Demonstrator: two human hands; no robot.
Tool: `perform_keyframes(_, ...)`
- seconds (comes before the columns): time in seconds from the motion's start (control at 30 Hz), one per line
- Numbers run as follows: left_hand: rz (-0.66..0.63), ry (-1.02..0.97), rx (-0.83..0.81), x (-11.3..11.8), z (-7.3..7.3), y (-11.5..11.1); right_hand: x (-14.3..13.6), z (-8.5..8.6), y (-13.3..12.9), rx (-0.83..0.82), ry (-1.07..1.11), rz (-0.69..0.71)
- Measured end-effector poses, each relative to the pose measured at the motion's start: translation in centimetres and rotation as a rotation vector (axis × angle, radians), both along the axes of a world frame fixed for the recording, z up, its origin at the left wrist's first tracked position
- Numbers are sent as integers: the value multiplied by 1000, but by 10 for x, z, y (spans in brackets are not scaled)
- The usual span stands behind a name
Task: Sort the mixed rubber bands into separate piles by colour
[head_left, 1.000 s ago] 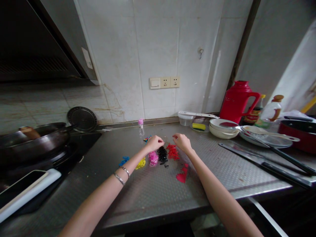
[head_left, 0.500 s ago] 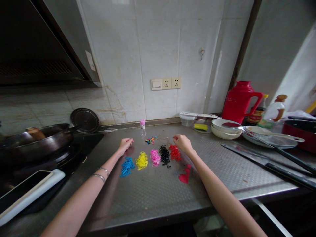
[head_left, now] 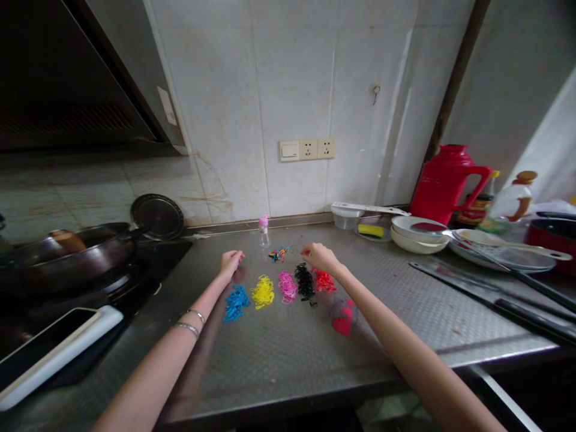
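Observation:
Small rubber bands lie on the counter in separate piles: blue [head_left: 236,302], yellow [head_left: 263,292], pink [head_left: 287,287], black [head_left: 305,282] and red [head_left: 324,281]. Behind them is a smaller mixed-colour pile [head_left: 279,254]. My right hand [head_left: 321,258] hovers at the far end of the black and red piles, fingers pinched together and pointing toward the mixed pile. To the left, my left hand [head_left: 230,265] rests on the counter behind the blue pile, its fingers curled closed. Anything held in either hand is too small or hidden to make out.
A small clear bottle with a pink cap [head_left: 264,230] stands behind the mixed pile. Clear film with red hearts [head_left: 344,321] lies by my right forearm. Bowls [head_left: 419,235], a knife [head_left: 450,282] and a red thermos [head_left: 443,186] are at right; a wok [head_left: 103,252] is at left.
My right hand has moved left, from beside the red pile to the far end of the black one, nearer the mixed pile. My left hand stays in place. The view has shifted slightly.

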State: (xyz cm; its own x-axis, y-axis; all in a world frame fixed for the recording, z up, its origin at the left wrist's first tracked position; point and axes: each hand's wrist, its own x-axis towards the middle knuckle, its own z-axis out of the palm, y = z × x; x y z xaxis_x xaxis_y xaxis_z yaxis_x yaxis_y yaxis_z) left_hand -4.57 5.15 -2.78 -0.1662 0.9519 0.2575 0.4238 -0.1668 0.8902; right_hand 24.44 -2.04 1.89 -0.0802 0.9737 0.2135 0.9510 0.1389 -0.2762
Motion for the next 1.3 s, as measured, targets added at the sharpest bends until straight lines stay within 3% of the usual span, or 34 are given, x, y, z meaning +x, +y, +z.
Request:
perform_keyframes(0.17,27,109,39,0,-1,1,-20,1,21,-35,-13,73)
perform_keyframes(0.47,6,107,57,-7,-13,12,-45,-20,51,-49,-3,95)
perform_keyframes(0.77,11,54,41,-3,-10,8,-46,-28,59,-23,-26,154)
perform_keyframes(1.0,19,11,54,-2,-10,6,-43,-31,64,-22,-31,114)
perform_keyframes(1.3,-24,36,71,-5,-16,11,-26,-23,63,52,40,88)
